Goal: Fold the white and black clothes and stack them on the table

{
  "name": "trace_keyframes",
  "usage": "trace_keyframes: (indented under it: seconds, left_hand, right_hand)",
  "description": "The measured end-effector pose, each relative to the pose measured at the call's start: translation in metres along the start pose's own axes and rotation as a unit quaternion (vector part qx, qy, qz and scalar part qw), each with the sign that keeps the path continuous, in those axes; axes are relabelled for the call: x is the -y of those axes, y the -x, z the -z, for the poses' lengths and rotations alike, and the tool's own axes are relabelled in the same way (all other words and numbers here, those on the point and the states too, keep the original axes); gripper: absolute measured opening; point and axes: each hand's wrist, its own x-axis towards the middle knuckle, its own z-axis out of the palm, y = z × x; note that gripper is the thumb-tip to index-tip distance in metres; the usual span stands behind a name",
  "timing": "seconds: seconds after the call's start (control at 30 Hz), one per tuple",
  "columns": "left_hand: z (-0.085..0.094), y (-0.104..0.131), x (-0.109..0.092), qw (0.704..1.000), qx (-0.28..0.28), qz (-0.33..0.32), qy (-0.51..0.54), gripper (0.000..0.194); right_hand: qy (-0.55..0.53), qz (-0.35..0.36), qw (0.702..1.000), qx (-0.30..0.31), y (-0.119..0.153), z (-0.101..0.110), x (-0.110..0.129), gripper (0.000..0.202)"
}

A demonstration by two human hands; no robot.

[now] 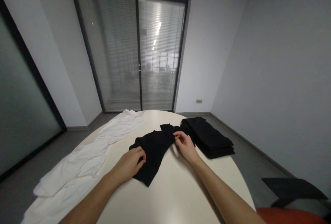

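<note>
A black cloth garment (155,148) lies on the pale round table (178,189), partly folded and uneven along its far edge. My left hand (133,162) is at its left side, fingers curled and pinching the fabric. At the garment's upper right part, my right hand (184,144) pinches the edge between thumb and fingers. Just beyond my right hand sits a stack of folded black cloths (209,138), close against the garment's right end.
A long crumpled white cloth (85,158) runs along the table's left side. At the lower right stand a black chair part (294,187) and a red-orange seat (289,216). Glass panels with blinds (116,51) are behind the table.
</note>
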Motion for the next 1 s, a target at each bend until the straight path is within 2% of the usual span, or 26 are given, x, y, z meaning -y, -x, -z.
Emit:
trace_keyframes:
  seconds: [0.27, 0.43, 0.6, 0.73, 0.87, 0.93, 1.0]
  left_hand:
    - [0.002, 0.000, -0.003, 1.000, -0.010, -0.017, 0.013, 0.013]
    - [0.007, 0.000, -0.017, 0.996, 0.006, -0.028, 0.082, 0.014]
    - [0.003, 0.001, -0.029, 0.986, 0.025, -0.039, 0.158, 0.013]
    - [-0.002, 0.002, -0.024, 0.985, 0.058, -0.029, 0.161, 0.011]
    - [-0.006, 0.002, -0.020, 0.984, 0.056, -0.008, 0.166, 0.019]
    - [-0.008, 0.001, -0.019, 0.979, 0.042, 0.008, 0.197, 0.022]
    - [-0.012, -0.002, -0.017, 0.973, 0.011, 0.029, 0.230, 0.023]
  right_hand:
    - [-0.103, -0.011, 0.994, 0.037, 0.003, -0.007, 0.001, 0.038]
    - [-0.164, -0.030, 0.986, 0.024, 0.003, -0.010, 0.004, 0.046]
    - [-0.149, -0.040, 0.988, 0.009, 0.000, -0.008, 0.000, 0.045]
    - [-0.107, -0.037, 0.993, -0.022, -0.005, 0.001, 0.003, 0.041]
    - [-0.134, -0.045, 0.988, -0.058, -0.012, 0.014, 0.004, 0.041]
    - [-0.146, -0.051, 0.987, -0.046, -0.013, 0.019, 0.002, 0.041]
    - [-0.138, -0.043, 0.989, 0.005, -0.011, 0.020, 0.001, 0.043]
